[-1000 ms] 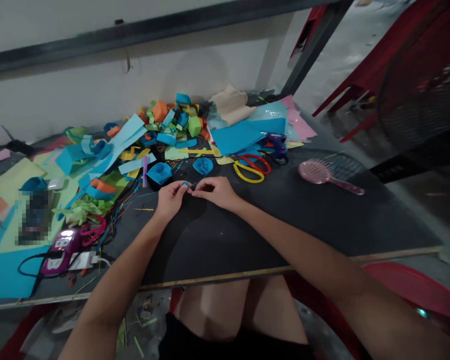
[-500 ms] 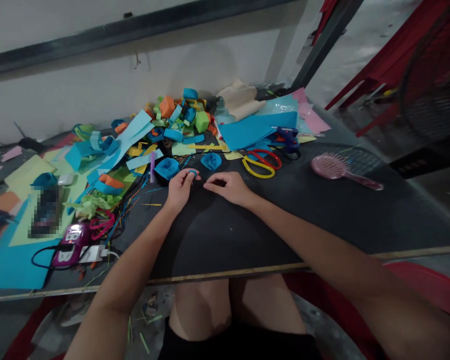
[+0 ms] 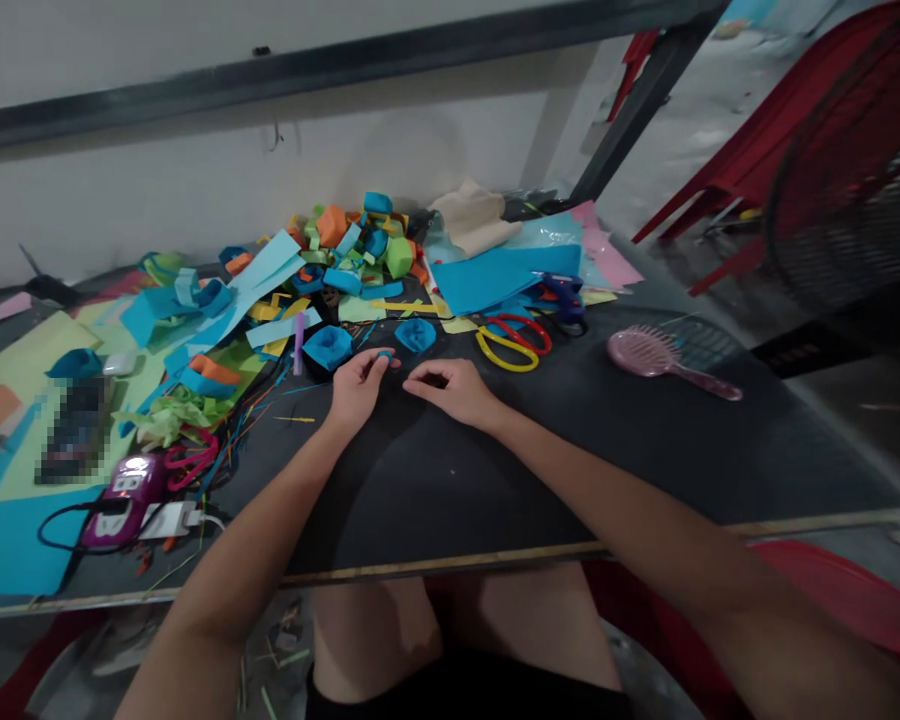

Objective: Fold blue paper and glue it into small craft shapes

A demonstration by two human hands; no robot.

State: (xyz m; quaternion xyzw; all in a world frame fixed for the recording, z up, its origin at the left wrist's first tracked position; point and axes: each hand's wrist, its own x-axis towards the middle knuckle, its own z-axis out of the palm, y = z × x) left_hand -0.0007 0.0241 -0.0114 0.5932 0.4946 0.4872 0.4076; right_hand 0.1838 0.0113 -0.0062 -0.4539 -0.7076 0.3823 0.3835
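Note:
My left hand [image 3: 358, 388] is closed in a pinch on a small blue paper piece [image 3: 385, 356], mostly hidden by the fingers. Just right of it, my right hand [image 3: 454, 390] has thumb and fingertips drawn together; whether anything sits between them is too small to see. A folded blue paper shape [image 3: 328, 346] stands beyond my left hand, and a second blue paper shape [image 3: 415, 335] lies beyond the gap between both hands. Scissors [image 3: 511, 343] with a yellow and a red handle loop rest past my right hand.
Behind lies a heap of coloured paper pieces [image 3: 399, 256] beside blue sheets [image 3: 487, 280]. A glue gun [image 3: 565, 298] and pink hairbrush [image 3: 649, 353] lie to the right. Leftward are a phone [image 3: 75, 430], a purple device [image 3: 124, 500] with a cable, and pink scissors [image 3: 193, 460]. A fan [image 3: 847, 200] stands far right.
The camera view has shifted slightly, moving the table items a little left. Both hands keep nearly the same pose, the left still pinching the blue paper piece.

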